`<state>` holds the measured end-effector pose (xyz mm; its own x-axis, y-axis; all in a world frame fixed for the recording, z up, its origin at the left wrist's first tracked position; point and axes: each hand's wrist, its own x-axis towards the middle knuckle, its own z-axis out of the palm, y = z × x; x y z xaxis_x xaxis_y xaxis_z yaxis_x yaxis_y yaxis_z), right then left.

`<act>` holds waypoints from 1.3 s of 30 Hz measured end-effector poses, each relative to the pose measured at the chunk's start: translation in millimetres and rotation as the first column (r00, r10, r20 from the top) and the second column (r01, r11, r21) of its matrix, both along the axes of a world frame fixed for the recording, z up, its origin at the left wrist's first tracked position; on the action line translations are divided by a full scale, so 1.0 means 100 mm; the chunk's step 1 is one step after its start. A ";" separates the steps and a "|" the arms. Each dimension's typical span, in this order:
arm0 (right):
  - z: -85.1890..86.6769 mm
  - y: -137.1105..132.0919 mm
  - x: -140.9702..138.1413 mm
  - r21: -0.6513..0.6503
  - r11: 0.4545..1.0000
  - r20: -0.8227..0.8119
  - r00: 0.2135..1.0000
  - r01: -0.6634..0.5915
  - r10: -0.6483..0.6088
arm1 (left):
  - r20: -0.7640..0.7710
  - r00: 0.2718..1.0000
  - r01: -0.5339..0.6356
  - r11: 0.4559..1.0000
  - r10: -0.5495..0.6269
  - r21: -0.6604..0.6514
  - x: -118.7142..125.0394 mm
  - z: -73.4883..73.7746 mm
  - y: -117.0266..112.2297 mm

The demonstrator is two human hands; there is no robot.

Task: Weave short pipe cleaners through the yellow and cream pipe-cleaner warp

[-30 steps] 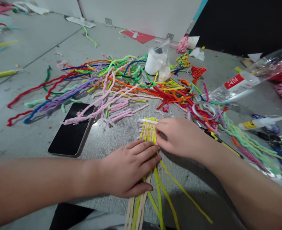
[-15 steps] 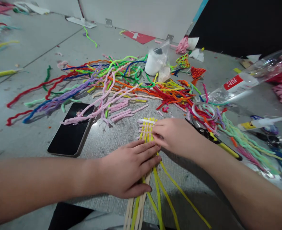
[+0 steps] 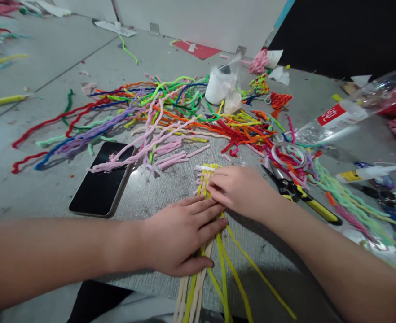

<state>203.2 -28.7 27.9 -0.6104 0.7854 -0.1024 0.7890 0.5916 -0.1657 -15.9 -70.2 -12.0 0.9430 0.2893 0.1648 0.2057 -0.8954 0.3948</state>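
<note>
A small woven yarn piece (image 3: 203, 177), yellow strands crossed by pink ones with a white strip at its top, lies on the grey table. My left hand (image 3: 181, 235) rests flat over the strands just below the weave, fingers outstretched. From under it, long yellow strands (image 3: 233, 269) and cream strands (image 3: 184, 294) fan toward me. My right hand (image 3: 236, 188) is at the weave's right edge, fingers bent and pinched on it; its fingertips partly cover the piece.
A black phone (image 3: 100, 184) lies left. Colored yarn (image 3: 130, 107) spreads across the back, near a white roll (image 3: 216, 85). On the right are yellow-black scissors (image 3: 314, 206), a tape roll (image 3: 288, 155), a plastic bottle (image 3: 349, 112) and a glue bottle (image 3: 361, 174).
My right hand has shifted slightly left over the weave, covering more of it and uncovering more of the scissors. My left hand stays in place; the view has moved a little.
</note>
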 end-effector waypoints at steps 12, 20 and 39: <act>-0.10 -0.01 -0.05 0.062 0.997 -0.123 0.990 -0.056 0.063 | -0.008 1.000 -0.002 1.000 0.002 0.011 0.00 -0.03 -0.05; -0.16 0.00 -0.04 0.144 0.986 -0.118 0.988 -0.083 0.100 | -0.066 0.998 -0.001 0.998 0.005 0.058 -0.01 0.00 -0.07; -0.22 0.03 -0.09 0.110 0.994 -0.168 0.985 -0.026 0.044 | -0.069 0.997 -0.012 0.996 0.018 0.086 0.01 -0.02 -0.07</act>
<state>193.8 -26.1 5.9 -0.6392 0.7640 0.0882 0.7332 0.6399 -0.2299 -15.2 -77.4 -14.0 0.9487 0.2909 0.1237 0.2435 -0.9220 0.3009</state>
